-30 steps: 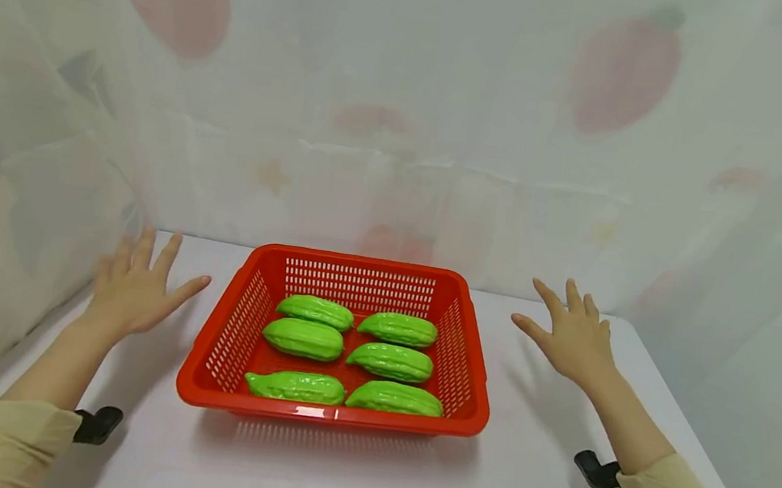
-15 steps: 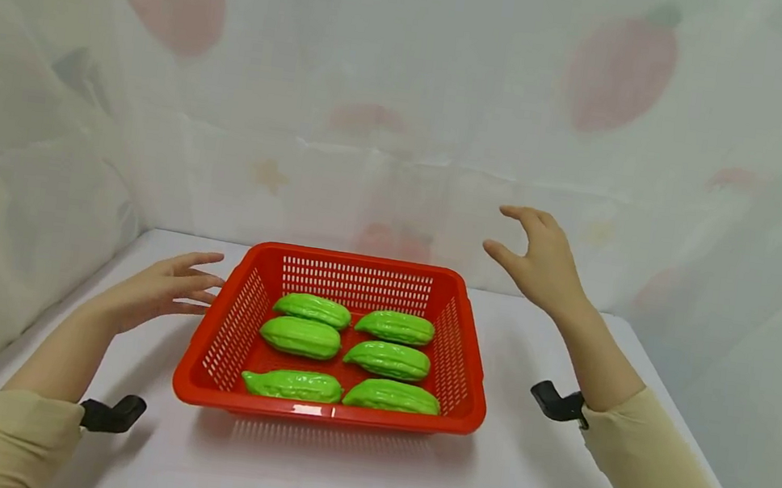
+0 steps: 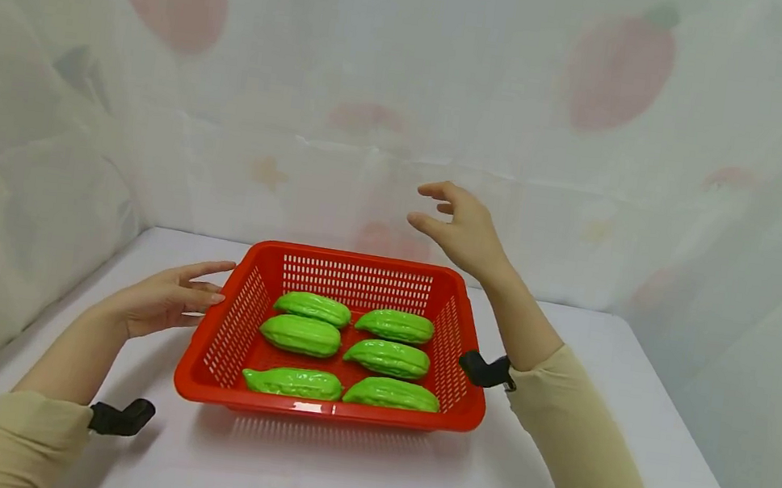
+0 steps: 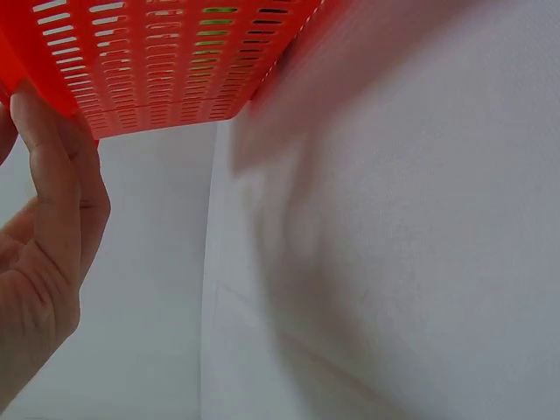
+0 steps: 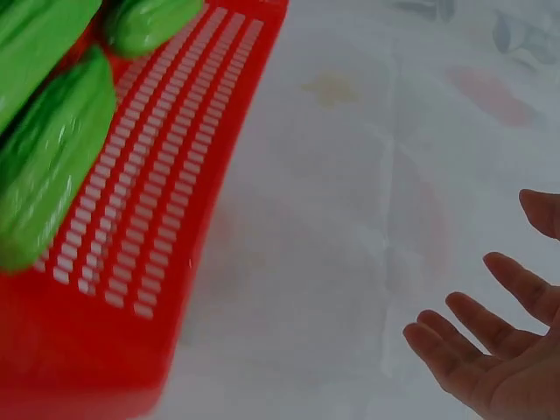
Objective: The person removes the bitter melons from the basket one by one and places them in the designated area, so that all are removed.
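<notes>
Barely a grip tbh: just touching the left rim of the red basket (image 3: 233, 398) with the left hand (image 3: 164, 299), holding nothing in the loose right hand (image 3: 461, 232) near the back rim. Could tip on the table (image 3: 303, 485) if lifted one-sided, rolling the gourds (image 3: 301, 335) inside. Might snag the right rim with that black camera (image 3: 484, 369). Boxed in behind by the curtain (image 3: 413, 60).

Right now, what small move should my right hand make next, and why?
I'd probably lower your right hand toward the far-right green vegetable in the red basket: that hand hangs raised with nothing in it, while your left hand touches the basket's left side, perhaps steadying it.
</notes>
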### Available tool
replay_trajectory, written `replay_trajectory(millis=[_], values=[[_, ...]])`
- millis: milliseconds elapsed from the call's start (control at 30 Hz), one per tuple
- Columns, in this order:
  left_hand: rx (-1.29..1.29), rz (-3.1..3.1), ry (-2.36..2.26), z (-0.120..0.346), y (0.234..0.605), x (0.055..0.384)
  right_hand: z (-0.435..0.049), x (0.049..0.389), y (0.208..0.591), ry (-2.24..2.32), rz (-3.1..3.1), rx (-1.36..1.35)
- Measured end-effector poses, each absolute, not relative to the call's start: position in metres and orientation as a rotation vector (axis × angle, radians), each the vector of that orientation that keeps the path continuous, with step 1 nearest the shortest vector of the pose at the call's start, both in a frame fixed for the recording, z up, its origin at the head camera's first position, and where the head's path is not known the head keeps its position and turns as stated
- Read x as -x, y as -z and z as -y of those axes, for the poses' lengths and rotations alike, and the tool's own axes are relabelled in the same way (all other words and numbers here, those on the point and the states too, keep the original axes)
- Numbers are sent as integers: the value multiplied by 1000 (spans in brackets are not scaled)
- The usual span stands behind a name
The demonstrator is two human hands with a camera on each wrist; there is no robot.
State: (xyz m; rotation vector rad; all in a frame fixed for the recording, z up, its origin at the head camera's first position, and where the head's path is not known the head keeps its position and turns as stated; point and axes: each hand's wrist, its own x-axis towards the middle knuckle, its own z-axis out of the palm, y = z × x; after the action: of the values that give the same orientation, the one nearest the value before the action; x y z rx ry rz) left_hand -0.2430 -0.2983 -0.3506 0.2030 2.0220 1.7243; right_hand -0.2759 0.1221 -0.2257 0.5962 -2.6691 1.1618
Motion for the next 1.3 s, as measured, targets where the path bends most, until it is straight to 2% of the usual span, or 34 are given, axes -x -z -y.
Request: replay_trajectory(millis=[367,733,1300], values=[[-177,-2003,-1772,296,355,245,-69,306,257,-1563,2741,-646],[-153,-1983,-1821,295,360,245,-31,318,279,-1776,2848,-649],[-173,-1944,-1862,294,360,242,-18,325,313,-1773,3014,-786]])
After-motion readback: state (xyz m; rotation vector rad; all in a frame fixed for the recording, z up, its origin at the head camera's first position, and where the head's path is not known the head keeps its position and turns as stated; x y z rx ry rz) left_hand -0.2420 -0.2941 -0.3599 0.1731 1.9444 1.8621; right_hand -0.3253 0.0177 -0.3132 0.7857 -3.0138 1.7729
